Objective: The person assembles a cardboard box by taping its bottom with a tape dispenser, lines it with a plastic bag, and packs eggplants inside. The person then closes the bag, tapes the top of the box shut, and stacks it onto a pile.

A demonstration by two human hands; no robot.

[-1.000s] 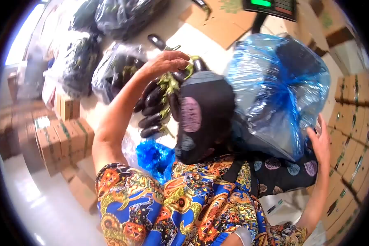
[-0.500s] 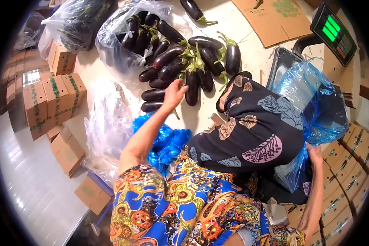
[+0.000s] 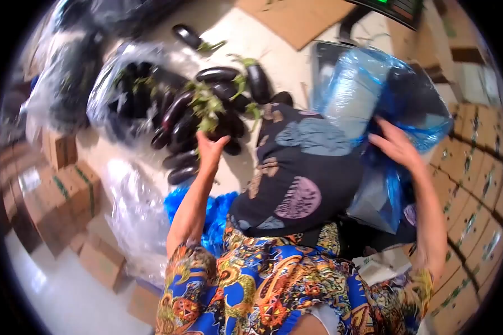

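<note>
My left hand (image 3: 211, 149) reaches to the near edge of a heap of dark eggplants (image 3: 183, 127) with green stems. Its thumb and a finger are spread apart, while the other fingers are hidden against the eggplants. At the right, my right hand (image 3: 394, 142) is at the blue plastic bag (image 3: 355, 103), fingers partly spread at its gathered film; whether they grip it cannot be made out. The bag lies beyond my bent leg in dark patterned trousers (image 3: 313, 184), partly over the scale's platform (image 3: 324, 61).
Clear bags of eggplants (image 3: 114, 103) stand at the upper left. Clear film (image 3: 137, 206) and blue bags (image 3: 215, 215) lie near my left arm. Cartons stand at left (image 3: 64, 204) and right (image 3: 469, 184). A scale display (image 3: 394, 8) and flat cardboard (image 3: 296, 19) are at the top.
My right hand has moved up and inward from the bag's lower side to its gathered middle. My left hand stays by the heap, now at its near edge. The camera view has shifted.
</note>
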